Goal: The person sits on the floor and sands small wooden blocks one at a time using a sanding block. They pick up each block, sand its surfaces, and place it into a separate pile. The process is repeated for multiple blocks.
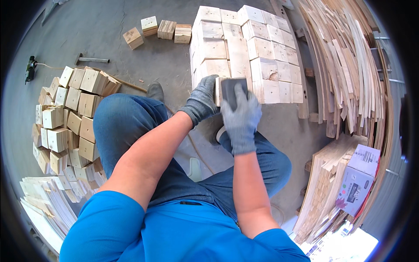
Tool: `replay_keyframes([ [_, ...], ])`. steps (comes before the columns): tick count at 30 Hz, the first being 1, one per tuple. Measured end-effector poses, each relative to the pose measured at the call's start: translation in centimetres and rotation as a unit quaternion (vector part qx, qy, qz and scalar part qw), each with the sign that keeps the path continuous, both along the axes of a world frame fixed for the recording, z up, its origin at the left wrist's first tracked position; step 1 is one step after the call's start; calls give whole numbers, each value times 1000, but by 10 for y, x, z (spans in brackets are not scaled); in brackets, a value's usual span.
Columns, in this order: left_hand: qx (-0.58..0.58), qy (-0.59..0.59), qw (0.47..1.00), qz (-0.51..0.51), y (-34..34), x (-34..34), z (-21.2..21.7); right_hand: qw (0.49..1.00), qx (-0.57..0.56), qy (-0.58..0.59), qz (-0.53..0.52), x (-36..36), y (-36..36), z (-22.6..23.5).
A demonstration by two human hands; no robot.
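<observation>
Left hand (201,100), gloved, fingers gripping the block (218,92) by its left side, at the near edge of the stack (267,46)! Right hand (241,115) has its fingers closed over the dark pad (228,91), right on that block. Over left, a hammer (94,60) lies on the floor (144,65), just beyond the pile (70,111).

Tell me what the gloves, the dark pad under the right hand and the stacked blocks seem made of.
Gloves: probably knitted fabric, matte grey, judging by the ribbed cuffs.
Dark pad: matte dark grey, perhaps foam or abrasive-coated; the look leaves it open.
Stacked blocks: most likely wood, apparently unpainted, given their pale, streaky faces.
</observation>
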State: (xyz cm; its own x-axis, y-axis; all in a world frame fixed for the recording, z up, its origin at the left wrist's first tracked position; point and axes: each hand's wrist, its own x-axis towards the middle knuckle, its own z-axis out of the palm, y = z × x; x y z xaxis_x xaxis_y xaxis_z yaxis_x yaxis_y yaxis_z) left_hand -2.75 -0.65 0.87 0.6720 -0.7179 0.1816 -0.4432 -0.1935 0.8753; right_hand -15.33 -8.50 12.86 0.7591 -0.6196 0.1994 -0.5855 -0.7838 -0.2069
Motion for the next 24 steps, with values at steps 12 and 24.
replay_keyframes([
  [12,-32,12,999,-21,-4,0,8,999,27,14,-21,67,-33,10],
  [24,-14,42,998,-34,-4,8,-20,998,54,17,24,-23,34,14],
])
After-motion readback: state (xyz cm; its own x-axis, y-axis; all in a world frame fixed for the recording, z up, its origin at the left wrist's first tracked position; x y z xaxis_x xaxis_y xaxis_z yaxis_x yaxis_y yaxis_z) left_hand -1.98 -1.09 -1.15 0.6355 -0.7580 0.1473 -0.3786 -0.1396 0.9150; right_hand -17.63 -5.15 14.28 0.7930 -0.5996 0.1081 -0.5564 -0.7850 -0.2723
